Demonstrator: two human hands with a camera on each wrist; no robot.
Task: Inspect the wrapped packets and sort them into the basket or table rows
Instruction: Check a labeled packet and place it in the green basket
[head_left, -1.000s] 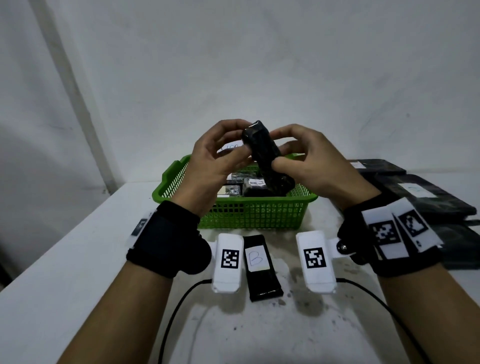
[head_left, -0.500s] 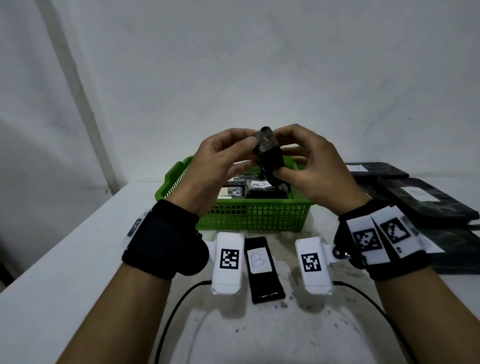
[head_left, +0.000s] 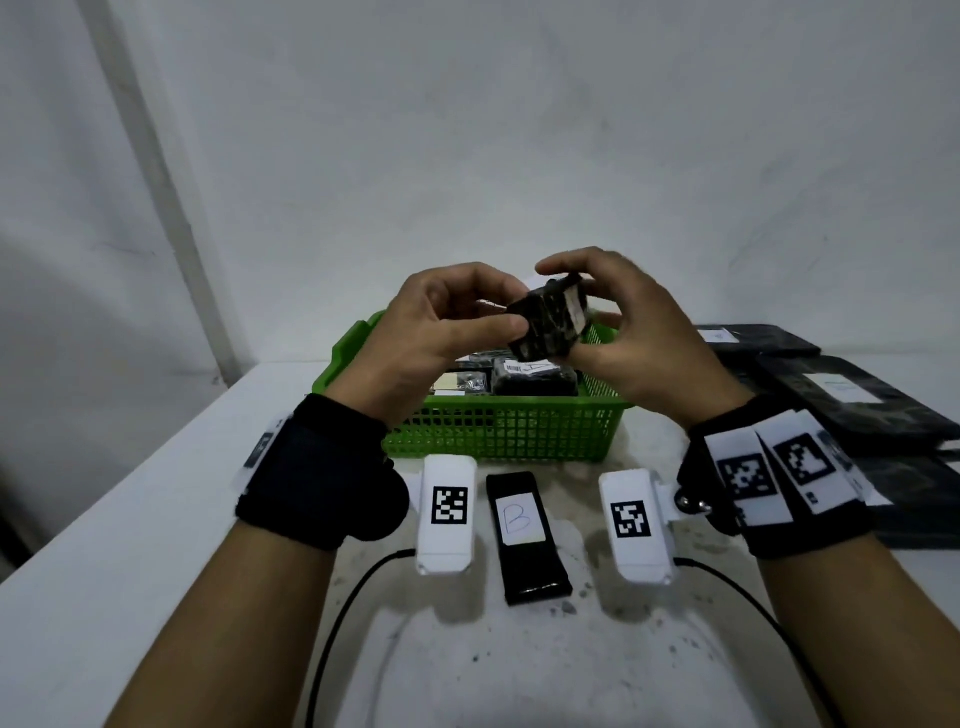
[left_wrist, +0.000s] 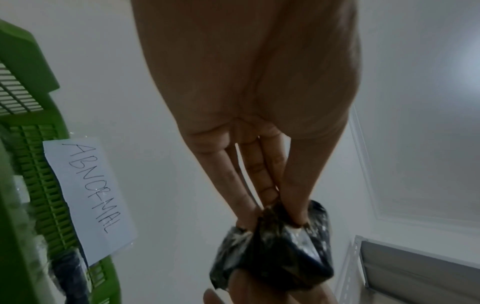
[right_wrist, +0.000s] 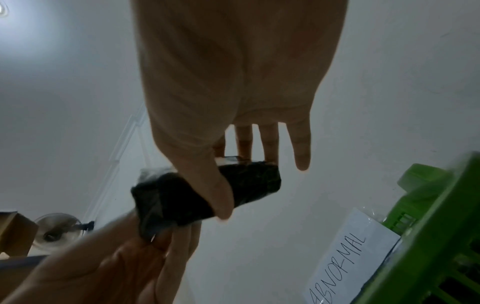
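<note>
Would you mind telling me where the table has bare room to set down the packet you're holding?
Bare table lies left of the green basket, and nearer you, below the B-labelled packet. The right side is crowded with dark flat packets. The basket already holds packets. Both hands hold the wrapped packet above it.

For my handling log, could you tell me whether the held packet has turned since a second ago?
Yes. The packet, upright above the green basket before, now lies tilted more level, held by both hands.
</note>
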